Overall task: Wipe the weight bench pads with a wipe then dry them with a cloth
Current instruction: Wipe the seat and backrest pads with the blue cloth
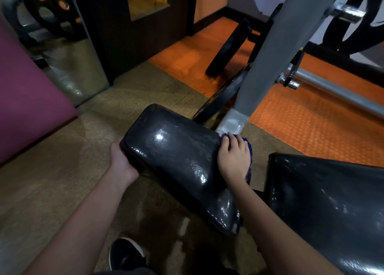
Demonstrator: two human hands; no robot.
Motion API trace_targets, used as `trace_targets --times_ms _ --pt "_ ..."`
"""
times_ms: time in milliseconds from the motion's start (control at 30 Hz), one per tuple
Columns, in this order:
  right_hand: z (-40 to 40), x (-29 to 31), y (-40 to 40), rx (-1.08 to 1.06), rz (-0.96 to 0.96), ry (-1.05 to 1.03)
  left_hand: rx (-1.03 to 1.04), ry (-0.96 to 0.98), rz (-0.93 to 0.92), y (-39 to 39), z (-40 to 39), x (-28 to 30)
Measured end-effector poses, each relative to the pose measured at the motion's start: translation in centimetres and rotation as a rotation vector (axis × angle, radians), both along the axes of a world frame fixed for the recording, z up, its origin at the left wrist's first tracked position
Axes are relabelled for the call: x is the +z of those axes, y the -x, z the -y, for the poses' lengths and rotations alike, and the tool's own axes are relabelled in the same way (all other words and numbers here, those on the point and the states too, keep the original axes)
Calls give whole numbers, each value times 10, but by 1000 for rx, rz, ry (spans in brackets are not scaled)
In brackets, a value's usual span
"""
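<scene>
We note two black vinyl pads w/ glossy, plastic-wrapped surfaces. The seat pad (176, 160) sits centre frame, tilted, its far-left end higher in view; the back pad (324, 208) lies to the right, separated from it by a gap.

Left hand (121, 160) grips the left edge of the seat pad near its far corner: palm against the side, fingers tucked under and out of sight. Right hand (233, 157) lies flat, fingers spread, over the right edge of the seat pad, pressing a purple cloth (249, 150) against that edge. Cloth shows only as a fringe around the hand, far side and right side; most of it is covered by the palm. We see this hand pressing the cloth down flat, not clenched around it.

Bench frame (264, 56), grey upright, rises at far right just beyond the cloth. A chrome bar (336, 96) runs along the orange mat (301, 125) at right. Brown floor (62, 181) under the pads; wet-looking patch near centre. A black shoe (124, 254) shows at the near edge. Maroon panel (27, 100) at left; weight plates (52, 6) at far left.
</scene>
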State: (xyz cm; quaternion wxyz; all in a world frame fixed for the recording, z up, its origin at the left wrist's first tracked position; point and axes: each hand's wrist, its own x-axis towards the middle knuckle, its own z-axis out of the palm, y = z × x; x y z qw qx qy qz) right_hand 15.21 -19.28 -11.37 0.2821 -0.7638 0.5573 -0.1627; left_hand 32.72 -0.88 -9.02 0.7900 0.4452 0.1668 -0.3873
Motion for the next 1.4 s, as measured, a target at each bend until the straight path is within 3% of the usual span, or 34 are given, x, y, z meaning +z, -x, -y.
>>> trace_targets --times_ms 67,233,433,533,667,800,867,1033,1233,1400 --pt "-7 17 -44 -9 -38 5 -2 -3 8 -1 0 -3" --pt "-102 63 -110 436 111 214 1 -4 65 7 3 13" --pt "-118 30 -20 921 24 466 -2 -14 26 13 -2 16" --pt "-92 6 42 848 11 415 20 -45 3 9 1 17" --pt "-64 -5 73 488 83 191 15 -56 -14 6 1 12" --pt "-30 1 28 169 58 49 2 -62 -17 7 1 13" --pt "-16 15 -20 119 16 11 -6 -55 -18 8 1 13" --pt "-83 58 -108 492 83 198 39 -34 45 10 6 19" --pt "-119 53 -42 974 120 315 28 -115 -32 14 -1 24" --pt "-100 59 -51 1024 4 511 0 -121 14 13 -6 17"
